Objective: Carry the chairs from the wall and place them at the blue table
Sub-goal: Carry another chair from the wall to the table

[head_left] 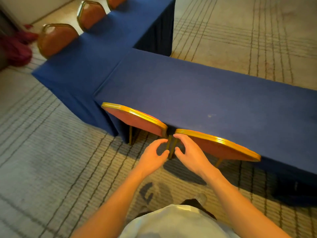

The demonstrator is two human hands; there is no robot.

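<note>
Our left hand (152,156) and right hand (189,152) hang side by side. Both are loosely curled, thumbs apart from the fingers, and neither grips anything. The right fingertips (176,135) reach the near corner of the right chair (217,146); we cannot tell whether they touch it. Between our hands run thin gold legs (170,148), one from each chair, just beside each other.

The right chair and the left chair (135,118) are both tucked against the near edge of the blue table (205,93), backs toward us. Three more chairs (56,38) sit along the far side of its other wing, so these seats look already placed.

We judge these chairs stiff and moderately heavy, with a rigid metal frame and a padded back that gives a little. The gold rail along the top of the back is the sound place to hold, one hand at each end. The polished metal may be slippery, and the legs could drag on the carpet (51,152) if pushed rather than lifted.
</note>
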